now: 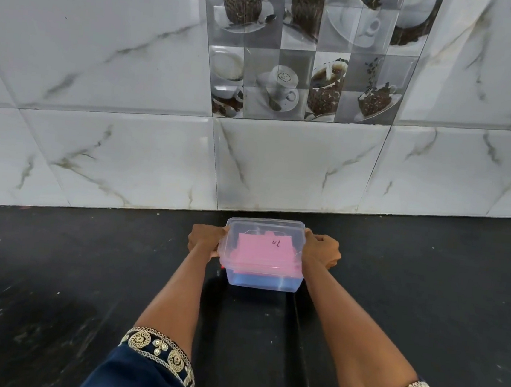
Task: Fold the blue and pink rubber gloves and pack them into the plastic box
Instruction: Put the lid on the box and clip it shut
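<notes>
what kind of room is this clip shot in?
Most likely a home kitchen. A dark stone countertop runs along a wall of glossy marble-look tiles, with a decorative tile panel of coffee cups and beans. Both hands hold a clear plastic box of folded gloves.

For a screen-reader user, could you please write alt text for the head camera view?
A person's left hand and right hand grip the sides of a clear plastic box on a black counter, its lid on. Folded pink gloves lie over blue gloves inside.
</notes>
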Tool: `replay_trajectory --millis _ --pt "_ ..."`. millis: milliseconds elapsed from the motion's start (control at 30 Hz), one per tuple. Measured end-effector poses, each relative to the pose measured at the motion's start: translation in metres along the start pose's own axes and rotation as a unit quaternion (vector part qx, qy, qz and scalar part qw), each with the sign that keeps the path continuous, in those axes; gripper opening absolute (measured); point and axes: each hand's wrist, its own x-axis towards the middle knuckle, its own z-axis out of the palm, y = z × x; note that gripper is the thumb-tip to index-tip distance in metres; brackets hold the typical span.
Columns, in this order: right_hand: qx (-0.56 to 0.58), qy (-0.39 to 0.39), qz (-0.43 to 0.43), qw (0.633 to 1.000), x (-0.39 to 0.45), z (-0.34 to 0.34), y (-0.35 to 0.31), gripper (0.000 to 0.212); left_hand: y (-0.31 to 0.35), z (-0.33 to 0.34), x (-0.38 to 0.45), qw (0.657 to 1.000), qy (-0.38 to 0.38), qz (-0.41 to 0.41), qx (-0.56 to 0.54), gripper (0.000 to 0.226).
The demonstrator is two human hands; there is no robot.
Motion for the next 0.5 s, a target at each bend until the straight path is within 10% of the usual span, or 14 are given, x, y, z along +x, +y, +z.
replay_trajectory --millis 500 --pt "-0.031 0.003 0.012 0.999 -0.0071 -0.0022 0.0034 0.03 -0.0062 0.0084 0.0038 0.999 0.017 -0.023 -0.027 0.028"
